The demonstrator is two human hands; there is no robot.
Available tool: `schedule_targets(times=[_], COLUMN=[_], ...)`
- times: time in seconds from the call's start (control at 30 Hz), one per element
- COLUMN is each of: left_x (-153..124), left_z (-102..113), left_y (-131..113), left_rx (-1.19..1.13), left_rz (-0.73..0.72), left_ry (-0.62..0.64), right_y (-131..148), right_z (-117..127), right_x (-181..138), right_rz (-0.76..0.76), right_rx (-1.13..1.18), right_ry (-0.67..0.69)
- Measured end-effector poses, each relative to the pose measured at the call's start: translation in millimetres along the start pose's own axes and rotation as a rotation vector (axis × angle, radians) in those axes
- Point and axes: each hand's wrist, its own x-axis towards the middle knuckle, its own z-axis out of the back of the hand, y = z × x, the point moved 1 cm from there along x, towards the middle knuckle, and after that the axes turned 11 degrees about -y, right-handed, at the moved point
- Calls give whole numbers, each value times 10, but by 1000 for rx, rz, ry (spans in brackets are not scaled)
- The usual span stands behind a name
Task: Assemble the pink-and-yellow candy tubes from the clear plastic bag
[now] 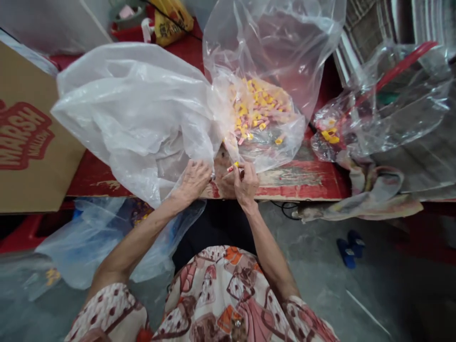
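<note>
Patterned shirt [217,304] nearest. Then red desk [315,183], white bag [135,104], clear bag [265,146] of loose pieces [254,111]. Left hand [194,178] at white bag, grip unclear. Right hand [246,183] pinches yellow-tipped tube [232,167] near desk's front edge; fingertip-only hold could drop it.

The clear bag [285,57] is glossy plastic, the table [306,181] scuffed, rough wood, the box [26,137] matt cardboard.

A cream patterned top [213,304] carries curving brown lines, dark brown spots and patches of orange and dusty pink. The left sleeve [110,311] and right sleeve [306,318] are short and wide, in matching print. Beyond the hem, nearly black lower clothing [217,221] shows.
</note>
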Motion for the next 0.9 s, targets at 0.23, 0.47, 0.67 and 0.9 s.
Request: schedule_targets(times=[0.23,0.47,0.67,0.9], left_x=[195,156,289,446], left_z=[13,-49,-218,-238], left_y=[-121,-227,-462,-481], left_rx=[-1003,-884,-231,-207], left_rz=[672,585,152,30], left_ry=[-120,-74,95,181], right_y=[249,441,-21,-313], right_z=[-1,5,283,-287], right_x=[-31,-159,94,939], right_rz=[-357,-377,-121,-36], right_rx=[280,374,-21,-161], right_ry=[12,79,10,167])
